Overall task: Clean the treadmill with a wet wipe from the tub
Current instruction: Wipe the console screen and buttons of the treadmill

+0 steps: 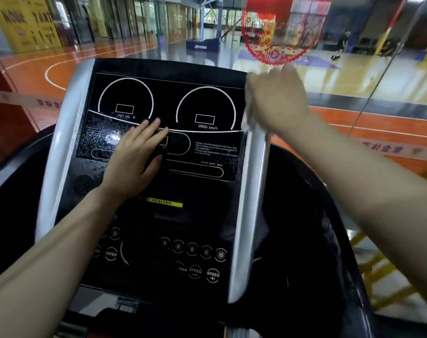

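Observation:
The treadmill console fills the middle of the head view: a black panel with two dial outlines, framed by silver side rails. My left hand lies flat on the panel's centre-left, fingers spread, holding nothing. Beside it the panel shows wet streaks. My right hand grips a white wet wipe against the upper part of the right silver rail. The wipe is mostly hidden under the hand. The tub is not in view.
Black curved handrails flank the console. A glass wall stands just behind it, with a red paper decoration stuck on. Beyond the glass lies an indoor basketball court. Yellow railings sit at lower right.

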